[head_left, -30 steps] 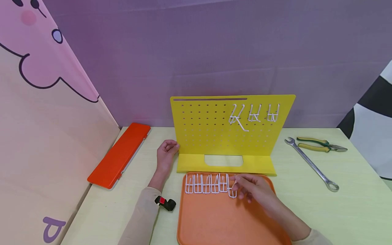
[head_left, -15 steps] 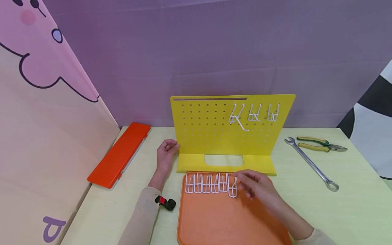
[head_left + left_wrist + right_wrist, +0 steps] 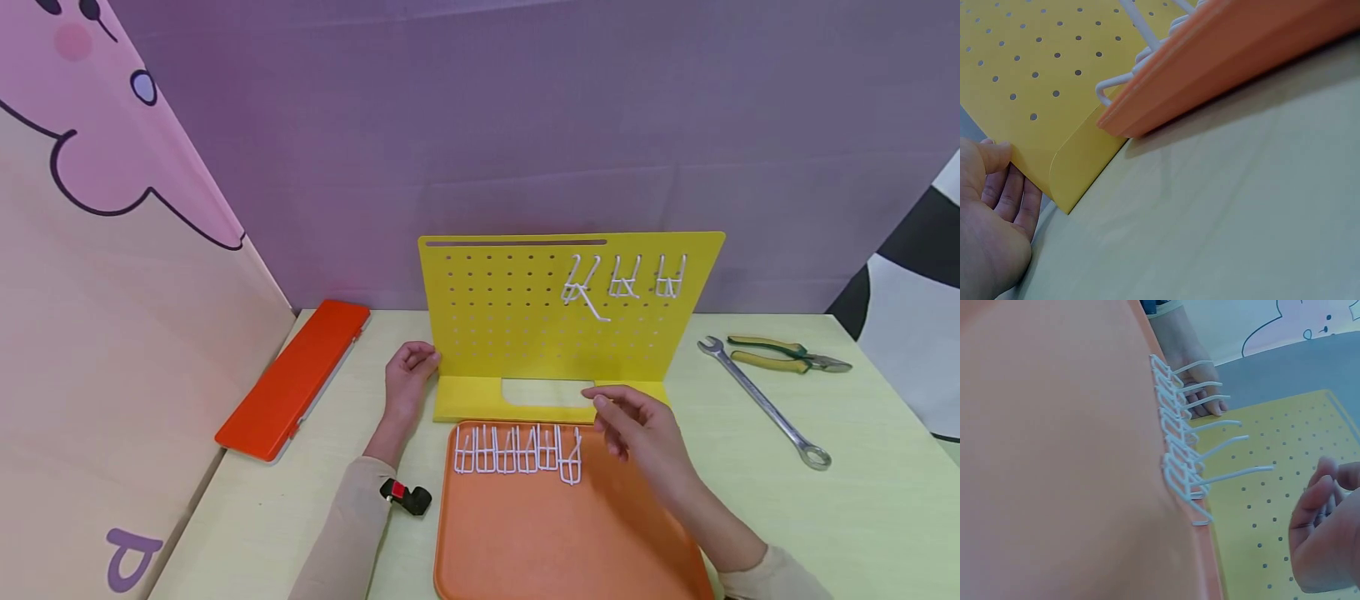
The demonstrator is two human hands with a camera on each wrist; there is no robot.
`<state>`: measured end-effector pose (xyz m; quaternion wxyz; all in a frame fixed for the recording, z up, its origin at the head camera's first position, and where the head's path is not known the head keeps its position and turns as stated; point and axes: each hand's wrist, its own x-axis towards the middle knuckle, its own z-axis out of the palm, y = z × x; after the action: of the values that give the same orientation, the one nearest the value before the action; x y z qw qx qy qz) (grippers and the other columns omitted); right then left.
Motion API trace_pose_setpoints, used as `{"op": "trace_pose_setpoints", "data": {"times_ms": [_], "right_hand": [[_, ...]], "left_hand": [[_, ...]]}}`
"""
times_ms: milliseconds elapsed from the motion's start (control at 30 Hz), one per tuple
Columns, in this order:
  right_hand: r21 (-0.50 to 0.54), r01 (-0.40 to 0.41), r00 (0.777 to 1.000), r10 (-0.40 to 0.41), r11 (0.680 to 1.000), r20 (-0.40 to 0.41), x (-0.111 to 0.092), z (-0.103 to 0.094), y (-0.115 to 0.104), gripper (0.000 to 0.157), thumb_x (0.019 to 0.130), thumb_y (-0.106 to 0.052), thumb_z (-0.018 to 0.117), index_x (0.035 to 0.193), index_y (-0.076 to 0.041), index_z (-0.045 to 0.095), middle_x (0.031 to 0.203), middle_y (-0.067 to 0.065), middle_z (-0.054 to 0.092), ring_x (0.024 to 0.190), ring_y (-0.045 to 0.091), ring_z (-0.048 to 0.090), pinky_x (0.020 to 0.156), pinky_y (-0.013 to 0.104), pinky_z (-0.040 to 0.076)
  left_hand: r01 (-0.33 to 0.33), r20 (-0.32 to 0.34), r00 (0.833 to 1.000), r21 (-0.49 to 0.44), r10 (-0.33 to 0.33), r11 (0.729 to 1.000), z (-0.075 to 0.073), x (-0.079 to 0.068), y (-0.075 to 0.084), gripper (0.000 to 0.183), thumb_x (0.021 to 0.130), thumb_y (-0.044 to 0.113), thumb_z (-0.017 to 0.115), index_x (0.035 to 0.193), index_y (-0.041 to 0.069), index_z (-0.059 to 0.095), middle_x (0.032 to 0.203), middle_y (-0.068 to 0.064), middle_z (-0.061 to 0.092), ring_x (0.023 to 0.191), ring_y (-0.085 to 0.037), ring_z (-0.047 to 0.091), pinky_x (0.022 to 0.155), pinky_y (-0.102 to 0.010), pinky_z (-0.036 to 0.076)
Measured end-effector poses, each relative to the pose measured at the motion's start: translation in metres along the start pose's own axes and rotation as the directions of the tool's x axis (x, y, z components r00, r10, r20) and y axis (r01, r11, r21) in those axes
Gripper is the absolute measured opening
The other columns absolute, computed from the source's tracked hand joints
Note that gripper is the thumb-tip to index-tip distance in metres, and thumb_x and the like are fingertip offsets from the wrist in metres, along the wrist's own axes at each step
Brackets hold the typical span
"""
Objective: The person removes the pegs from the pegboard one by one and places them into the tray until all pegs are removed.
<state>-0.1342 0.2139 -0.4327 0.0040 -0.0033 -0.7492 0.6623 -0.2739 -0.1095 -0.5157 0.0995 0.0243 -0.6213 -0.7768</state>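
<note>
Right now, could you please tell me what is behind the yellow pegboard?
Beyond the yellow pegboard, purple cloth shows above its top edge, and pale tabletop shows on either side. Anything directly behind it is covered and cannot be seen.

The one piece of lettering I can make out is a single purple letter (image 3: pixel 133 560) printed on the pale wall (image 3: pixel 142 358). It sits low down, well to the left of my left hand (image 3: pixel 409 375) and closer to me than that hand is, out past my left sleeve (image 3: pixel 333 533). From my right hand (image 3: pixel 637 429) it is far over to the left. It lies turned on its side, a bar with a loop under it, so I can't tell whether it is a p, a d or another letter.
</note>
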Motion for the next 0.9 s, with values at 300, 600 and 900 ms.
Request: {"op": "trace_pose_setpoints", "data": {"times_ms": [300,600,900], "right_hand": [[0.088,0.152,0.981,-0.139,0.984,-0.134,0.005,0.004,-0.009,0.015,0.113,-0.017,0.067,0.12,-0.011,0.079,0.084,0.003,0.071,0.054,0.015,0.055,0.05,0.023,0.048],[0.161,0.264,0.953,-0.231,0.951,-0.198,0.015,0.009,-0.023,0.031,0.114,-0.014,0.065,0.141,-0.001,0.068,0.098,0.002,0.079,0.057,0.014,0.064,0.051,0.02,0.051],[0.245,0.361,0.93,-0.326,0.9,-0.169,0.03,0.019,-0.033,0.037,0.116,-0.011,0.058,0.152,-0.003,0.062,0.11,0.0,0.08,0.06,0.013,0.07,0.051,0.019,0.052]], "left_hand": [[0.004,-0.002,1.0,0.009,-0.004,1.0,0.0,-0.001,0.001,0.011,0.102,-0.007,0.074,0.106,0.003,0.07,0.094,0.003,0.073,0.088,-0.011,0.07,0.083,-0.02,0.06],[0.0,-0.002,1.0,0.003,0.0,1.0,0.0,-0.002,0.001,0.01,0.102,-0.007,0.073,0.107,0.001,0.069,0.094,0.003,0.073,0.088,-0.011,0.07,0.083,-0.02,0.06],[-0.003,0.005,1.0,-0.008,0.003,1.0,0.0,-0.001,0.0,0.011,0.102,-0.008,0.073,0.106,0.002,0.069,0.093,0.003,0.073,0.087,-0.011,0.07,0.082,-0.021,0.06]]}}
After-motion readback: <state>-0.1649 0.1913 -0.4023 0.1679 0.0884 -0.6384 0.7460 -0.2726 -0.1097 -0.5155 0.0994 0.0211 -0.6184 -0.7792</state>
